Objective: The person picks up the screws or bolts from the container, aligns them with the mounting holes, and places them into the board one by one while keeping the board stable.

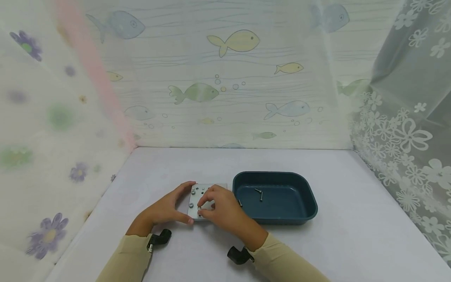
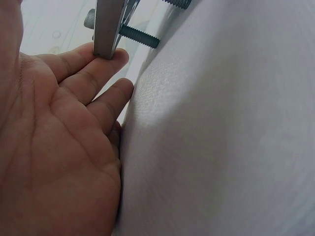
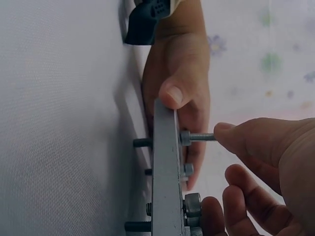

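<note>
A silver metal plate (image 1: 194, 213) with holes and several bolts lies left of the tray in the head view. My left hand (image 1: 165, 207) grips its left side, thumb at the near edge and fingers at the far one. In the left wrist view, fingertips touch the plate's edge (image 2: 105, 29) beside a protruding bolt thread (image 2: 140, 37). My right hand (image 1: 225, 207) is over the plate, pinching a small screw (image 3: 202, 137). The right wrist view shows its threaded shaft at the thumb tip. Whether the bolt head at its other end belongs to it, I cannot tell.
A dark blue tray (image 1: 310, 209) stands just right of the plate, with several loose screws (image 1: 261, 196) inside. White cloth (image 1: 352, 235) covers the table. Patterned curtains (image 1: 243, 98) close off the back and sides. Each sleeve carries a black wrist camera (image 1: 162, 237).
</note>
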The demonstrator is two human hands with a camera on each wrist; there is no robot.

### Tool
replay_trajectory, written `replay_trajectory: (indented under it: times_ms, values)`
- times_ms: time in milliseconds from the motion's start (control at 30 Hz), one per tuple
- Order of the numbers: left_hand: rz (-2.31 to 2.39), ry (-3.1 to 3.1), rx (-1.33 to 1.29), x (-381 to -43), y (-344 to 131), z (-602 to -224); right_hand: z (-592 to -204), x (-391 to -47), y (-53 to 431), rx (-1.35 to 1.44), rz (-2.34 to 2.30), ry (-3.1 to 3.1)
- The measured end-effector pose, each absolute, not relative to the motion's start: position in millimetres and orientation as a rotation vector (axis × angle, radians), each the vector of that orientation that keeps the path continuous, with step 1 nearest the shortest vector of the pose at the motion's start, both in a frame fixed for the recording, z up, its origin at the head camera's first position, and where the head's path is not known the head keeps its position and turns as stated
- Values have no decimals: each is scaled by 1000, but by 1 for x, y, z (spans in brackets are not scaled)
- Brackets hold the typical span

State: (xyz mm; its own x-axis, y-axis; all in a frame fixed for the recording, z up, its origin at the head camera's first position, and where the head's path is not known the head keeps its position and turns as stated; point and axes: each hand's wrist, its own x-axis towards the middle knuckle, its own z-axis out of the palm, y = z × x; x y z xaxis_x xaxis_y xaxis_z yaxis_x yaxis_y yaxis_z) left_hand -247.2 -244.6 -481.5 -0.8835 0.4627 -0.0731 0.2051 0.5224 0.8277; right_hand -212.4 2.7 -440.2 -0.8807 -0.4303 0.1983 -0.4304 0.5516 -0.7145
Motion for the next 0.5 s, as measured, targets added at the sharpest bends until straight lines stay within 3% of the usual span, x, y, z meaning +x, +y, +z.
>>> replay_trajectory:
  times_ms: [500]
  values:
    - [1281,2491,573,-248,-246,-483,-442,-211,1,794,1293,-2743]
